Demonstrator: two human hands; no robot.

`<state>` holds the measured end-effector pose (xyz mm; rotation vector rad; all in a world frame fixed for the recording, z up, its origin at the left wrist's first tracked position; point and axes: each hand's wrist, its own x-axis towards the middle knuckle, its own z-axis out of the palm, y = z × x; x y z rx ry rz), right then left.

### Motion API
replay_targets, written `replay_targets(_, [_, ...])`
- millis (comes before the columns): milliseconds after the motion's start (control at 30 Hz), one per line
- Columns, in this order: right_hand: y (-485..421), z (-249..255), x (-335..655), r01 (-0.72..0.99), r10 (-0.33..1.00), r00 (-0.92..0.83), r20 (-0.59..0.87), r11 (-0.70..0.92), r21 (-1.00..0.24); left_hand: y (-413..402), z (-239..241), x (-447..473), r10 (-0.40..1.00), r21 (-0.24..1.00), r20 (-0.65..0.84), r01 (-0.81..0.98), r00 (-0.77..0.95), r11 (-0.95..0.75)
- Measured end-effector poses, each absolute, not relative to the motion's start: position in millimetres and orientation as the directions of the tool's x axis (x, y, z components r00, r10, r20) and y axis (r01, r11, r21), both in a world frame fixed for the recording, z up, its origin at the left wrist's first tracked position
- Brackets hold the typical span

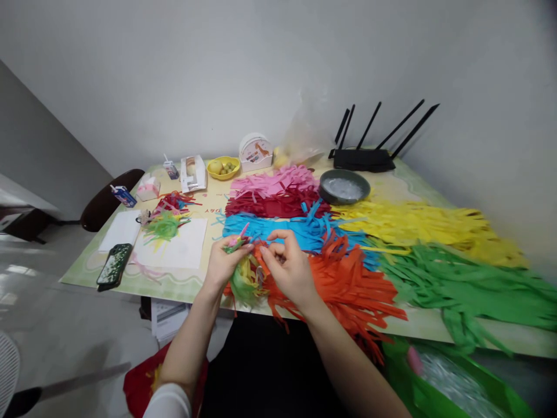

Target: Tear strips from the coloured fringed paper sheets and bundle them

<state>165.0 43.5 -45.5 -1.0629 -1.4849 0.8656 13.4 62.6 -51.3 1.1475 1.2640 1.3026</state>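
Observation:
My left hand [219, 264] is closed on a bundle of coloured strips [243, 284], green and yellow below with pink and green ends poking out above the fingers. Close beside it, my right hand [290, 271] pinches an orange strip [261, 262] with thumb and forefinger. Under and right of my hands spreads a heap of orange strips [352, 278]. Behind it lie blue strips [278, 229], dark red strips [274, 210] and pink strips [278, 181]. Farther right are yellow strips [418, 226] and green strips [465, 284].
A dark bowl [344, 189] stands behind the strips, near a black router [364, 159]. A yellow fruit dish [223, 168] sits at the back. Finished-looking tassels [165, 225] rest on white paper [187, 249]; a phone [115, 264] lies at the left edge. A green bag [491, 371] is below right.

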Motion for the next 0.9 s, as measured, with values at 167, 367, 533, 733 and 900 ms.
replay_targets(167, [41.7, -47.4, 168.6, 0.101, 0.958, -0.065, 0.280, 0.286, -0.953, 60.6, -48.5, 14.9, 0.987, 0.994, 0.090, 0.076, -0.135, -0.080])
replay_targets(367, [42.2, -46.1, 168.9, 0.081, 0.963, -0.063, 0.263, 0.267, -0.960, 59.2, -49.2, 15.7, 0.981, 0.983, 0.145, 0.132, -0.132, -0.127])
replay_targets(533, [43.1, -45.1, 170.8, 0.128, 0.961, -0.077, 0.266, 0.275, -0.953, 57.1, -49.5, 14.4, 0.951, 0.912, 0.298, 0.320, -0.087, -0.256])
replay_targets(733, [45.3, -45.5, 173.7, 0.175, 0.960, -0.037, 0.278, 0.280, -0.944, 56.8, -49.1, 13.8, 0.902, 0.809, 0.431, 0.450, -0.014, -0.379])
replay_targets(900, [43.8, -46.9, 175.7, 0.180, 0.962, -0.053, 0.267, 0.272, -0.945, 58.6, -53.6, 12.1, 0.932, 0.865, 0.352, 0.408, -0.082, -0.291])
